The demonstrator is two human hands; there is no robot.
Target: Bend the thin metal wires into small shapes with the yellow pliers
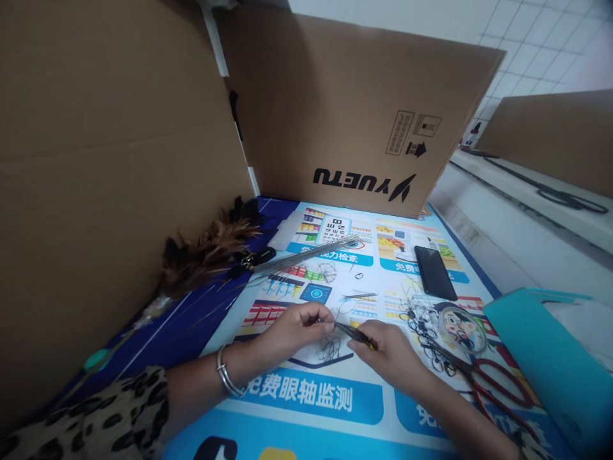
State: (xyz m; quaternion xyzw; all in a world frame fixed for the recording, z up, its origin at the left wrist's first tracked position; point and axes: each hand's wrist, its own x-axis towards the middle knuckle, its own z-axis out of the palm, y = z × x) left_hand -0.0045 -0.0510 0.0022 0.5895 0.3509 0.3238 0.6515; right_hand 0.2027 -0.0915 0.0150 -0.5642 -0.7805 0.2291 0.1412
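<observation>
My left hand [297, 329] is closed in a pinch on a thin piece of wire [330, 324] just above the printed poster [316, 396] that covers the table. My right hand [390, 350] is wrapped round small pliers [352, 332] with yellow handles, whose tip meets the wire at my left fingertips. Under the hands lies a small tangle of bent wire pieces [329, 350]. A silver bangle [225, 372] is on my left wrist.
A bundle of straight wires [306, 254] lies behind the hands, beside a feather duster [205, 255]. A black phone [435, 272], a tape roll [462, 328], red scissors [498, 382], several wire loops [421, 322] and a teal bag [541, 358] sit right. Cardboard walls [354, 108] enclose back and left.
</observation>
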